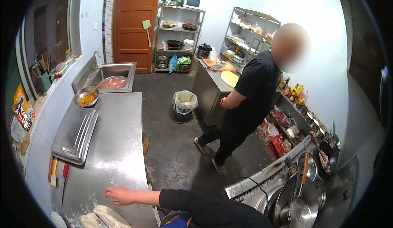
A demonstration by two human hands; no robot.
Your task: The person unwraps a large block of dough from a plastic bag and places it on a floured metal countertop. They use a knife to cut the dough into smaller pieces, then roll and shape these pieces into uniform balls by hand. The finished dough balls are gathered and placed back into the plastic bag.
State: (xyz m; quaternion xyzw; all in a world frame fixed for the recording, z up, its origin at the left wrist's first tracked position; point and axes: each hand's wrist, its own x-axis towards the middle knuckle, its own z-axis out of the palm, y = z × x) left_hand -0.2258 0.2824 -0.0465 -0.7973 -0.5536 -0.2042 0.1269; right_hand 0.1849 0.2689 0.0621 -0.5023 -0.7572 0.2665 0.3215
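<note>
My right hand [119, 195] reaches over the steel worktable [119, 154] from a black sleeve. It holds nothing, and its thumb stands apart from loosely bent fingers. Just below it in the picture lie pale pieces of dough [107, 217], cut off by the lower edge, with white flour [75, 212] scattered beside them. To the hand's left rest a red-handled knife [64, 179], a yellow-handled brush [54, 174] and a wooden stick [50, 168]. My left hand is out of view. Blue cloth [175, 219] shows below my sleeve.
A steel lid or tray [75, 136] and a bowl of shredded food [87, 97] stand farther along. Beyond is a sink [121, 70]. A person [251, 93] in black stands near a lined bucket [185, 102]. Woks [302, 194] occupy the stove at right.
</note>
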